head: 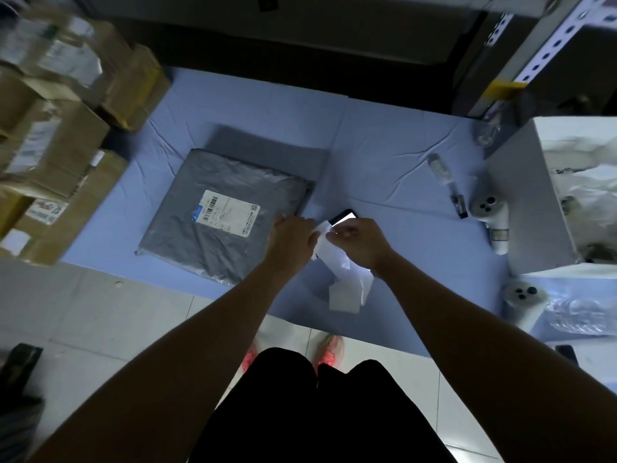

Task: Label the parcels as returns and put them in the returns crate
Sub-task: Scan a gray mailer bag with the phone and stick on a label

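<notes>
Blue cloth point(384, 155) covers the floor, and on it a grey parcel point(233, 252) with a white shipping label lies flat left of the middle, its near right edge just beside the left hand point(293, 240). Both the left hand and the right hand point(359, 245) have their fingers curled, pinching the top of a white label strip point(347, 292) that hangs between them towards the cloth's near edge. A white crate point(527, 202) stands at the cloth's right edge, well apart from the parcel.

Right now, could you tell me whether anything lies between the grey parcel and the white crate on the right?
Yes. The left hand and right hand hold a white label strip over a lit phone beside the parcel; nearer the crate lie a pen-like tool and a white device.
</notes>
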`<state>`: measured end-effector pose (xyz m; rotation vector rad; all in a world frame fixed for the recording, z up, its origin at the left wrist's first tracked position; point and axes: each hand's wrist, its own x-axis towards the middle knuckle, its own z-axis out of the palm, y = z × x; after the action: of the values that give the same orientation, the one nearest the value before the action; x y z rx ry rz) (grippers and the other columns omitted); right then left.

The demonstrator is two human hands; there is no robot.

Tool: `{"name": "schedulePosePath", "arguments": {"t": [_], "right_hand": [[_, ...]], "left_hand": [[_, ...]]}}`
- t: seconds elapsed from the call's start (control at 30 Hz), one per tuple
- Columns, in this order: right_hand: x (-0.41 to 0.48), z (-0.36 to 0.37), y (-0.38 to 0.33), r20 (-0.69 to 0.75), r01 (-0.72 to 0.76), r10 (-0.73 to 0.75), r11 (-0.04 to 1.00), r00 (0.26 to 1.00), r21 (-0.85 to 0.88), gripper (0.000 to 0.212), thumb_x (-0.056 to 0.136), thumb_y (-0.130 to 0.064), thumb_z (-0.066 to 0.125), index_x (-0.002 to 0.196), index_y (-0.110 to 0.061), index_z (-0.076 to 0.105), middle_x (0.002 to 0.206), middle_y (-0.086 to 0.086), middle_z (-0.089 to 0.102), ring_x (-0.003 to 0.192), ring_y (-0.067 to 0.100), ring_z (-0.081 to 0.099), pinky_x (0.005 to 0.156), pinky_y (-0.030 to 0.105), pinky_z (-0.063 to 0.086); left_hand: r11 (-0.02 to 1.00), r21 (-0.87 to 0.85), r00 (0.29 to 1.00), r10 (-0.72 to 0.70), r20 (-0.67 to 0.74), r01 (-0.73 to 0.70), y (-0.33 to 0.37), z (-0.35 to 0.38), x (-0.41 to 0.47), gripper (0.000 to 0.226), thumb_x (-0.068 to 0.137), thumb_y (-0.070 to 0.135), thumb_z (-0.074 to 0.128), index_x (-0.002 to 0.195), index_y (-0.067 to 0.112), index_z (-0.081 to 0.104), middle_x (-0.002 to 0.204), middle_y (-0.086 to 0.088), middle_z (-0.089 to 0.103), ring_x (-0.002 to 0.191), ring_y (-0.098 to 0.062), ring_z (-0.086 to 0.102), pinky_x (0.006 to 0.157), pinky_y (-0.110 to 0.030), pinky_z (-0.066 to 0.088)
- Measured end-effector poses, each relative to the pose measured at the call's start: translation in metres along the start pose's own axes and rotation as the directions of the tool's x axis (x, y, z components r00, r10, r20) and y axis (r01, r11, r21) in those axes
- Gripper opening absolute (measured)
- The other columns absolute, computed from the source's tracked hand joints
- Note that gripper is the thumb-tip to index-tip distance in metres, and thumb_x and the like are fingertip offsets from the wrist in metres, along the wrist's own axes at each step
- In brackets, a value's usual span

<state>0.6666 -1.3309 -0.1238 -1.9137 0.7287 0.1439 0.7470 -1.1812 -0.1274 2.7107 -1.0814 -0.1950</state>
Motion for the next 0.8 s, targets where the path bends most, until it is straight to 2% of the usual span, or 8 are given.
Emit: {"name": "schedulePosePath", "arguments": {"t": [0.13, 0.27, 0.37, 0.5, 0.6, 0.67, 0.73, 0.8], "right_hand": [[-0.004, 0.001, -0.007, 0.075, -0.068, 0.059, 0.991, 0.995, 0.119, 0.010, 0.085, -0.027, 0.076, 0.088, -0.017, 0.076, 0.079, -0.005, 0.069, 0.069, 0.011, 0.061, 0.064, 0.023, 0.045], [-0.008, 0.001, -0.011, 0.117, -0.121, 0.103, 0.979, 0.988, 0.164, 0.008, 0.092, -0.026, 0.070, 0.094, -0.018, 0.069, 0.083, -0.008, 0.066, 0.075, 0.011, 0.060, 0.066, 0.020, 0.046], [-0.013, 0.004, -0.008, 0.141, -0.110, 0.094, 0.988, 0.986, 0.106, 0.021, 0.096, -0.022, 0.062, 0.094, -0.002, 0.067, 0.080, 0.003, 0.059, 0.067, 0.012, 0.051, 0.054, 0.013, 0.041], [-0.020, 0.004, -0.009, 0.166, -0.103, 0.092, 0.993, 0.982, 0.061, 0.030, 0.096, -0.019, 0.060, 0.101, 0.010, 0.060, 0.085, 0.015, 0.054, 0.075, 0.018, 0.048, 0.063, 0.026, 0.039], [-0.023, 0.003, -0.011, 0.159, -0.077, 0.071, 0.996, 0.985, 0.035, 0.029, 0.094, -0.017, 0.061, 0.091, 0.012, 0.059, 0.080, 0.012, 0.053, 0.073, 0.018, 0.047, 0.065, 0.028, 0.038], [-0.025, 0.002, -0.011, 0.143, -0.039, 0.043, 0.999, 0.989, -0.029, 0.026, 0.093, -0.018, 0.062, 0.079, 0.003, 0.058, 0.075, 0.010, 0.051, 0.068, 0.015, 0.044, 0.062, 0.027, 0.036], [-0.027, 0.002, -0.012, 0.135, -0.023, 0.029, 0.999, 0.990, -0.047, 0.024, 0.093, -0.019, 0.062, 0.077, -0.003, 0.057, 0.071, 0.008, 0.049, 0.063, 0.013, 0.042, 0.058, 0.023, 0.034], [-0.028, 0.002, -0.011, 0.118, -0.043, 0.045, 0.999, 0.992, -0.023, 0.024, 0.092, -0.017, 0.062, 0.077, 0.001, 0.058, 0.070, 0.008, 0.048, 0.063, 0.014, 0.042, 0.054, 0.020, 0.033]], "left_hand": [[0.992, -0.124, 0.999, 0.006, -0.051, -0.012, 0.001, -0.002, -0.005, 0.024, 0.102, 0.028, 0.052, 0.092, 0.013, 0.068, 0.080, -0.006, 0.071, 0.076, -0.025, 0.066, 0.093, -0.039, 0.041], [0.950, -0.311, 0.999, 0.011, -0.052, -0.027, -0.001, -0.002, -0.010, 0.022, 0.099, 0.022, 0.057, 0.089, 0.008, 0.070, 0.073, -0.008, 0.070, 0.066, -0.027, 0.065, 0.075, -0.037, 0.050], [0.917, -0.399, 1.000, -0.023, -0.003, 0.020, -0.003, -0.002, -0.013, 0.021, 0.098, 0.023, 0.059, 0.093, 0.007, 0.072, 0.078, -0.008, 0.071, 0.069, -0.025, 0.065, 0.072, -0.032, 0.050], [0.848, -0.513, 0.991, -0.100, 0.092, 0.134, -0.001, -0.005, -0.017, 0.022, 0.097, 0.024, 0.060, 0.099, 0.008, 0.074, 0.089, -0.005, 0.074, 0.078, -0.019, 0.066, 0.077, -0.029, 0.051], [0.776, -0.581, 0.968, -0.171, 0.182, 0.246, -0.002, -0.007, -0.015, 0.025, 0.096, 0.020, 0.059, 0.075, 0.010, 0.069, 0.068, -0.002, 0.062, 0.059, -0.011, 0.053, 0.061, -0.025, 0.043], [0.708, -0.625, 0.944, -0.233, 0.233, 0.329, -0.004, -0.008, -0.013, 0.039, 0.094, 0.017, 0.059, 0.057, 0.013, 0.050, 0.053, -0.001, 0.041, 0.046, -0.005, 0.034, 0.050, -0.022, 0.031], [0.687, -0.642, 0.940, -0.236, 0.248, 0.342, -0.008, -0.006, -0.012, 0.041, 0.093, 0.020, 0.061, 0.056, 0.008, 0.050, 0.051, -0.001, 0.040, 0.044, -0.002, 0.033, 0.049, -0.019, 0.030], [0.678, -0.659, 0.945, -0.208, 0.251, 0.325, -0.008, -0.006, -0.013, 0.033, 0.092, 0.024, 0.065, 0.069, 0.001, 0.064, 0.059, -0.010, 0.055, 0.052, -0.005, 0.046, 0.055, -0.023, 0.039]]}}
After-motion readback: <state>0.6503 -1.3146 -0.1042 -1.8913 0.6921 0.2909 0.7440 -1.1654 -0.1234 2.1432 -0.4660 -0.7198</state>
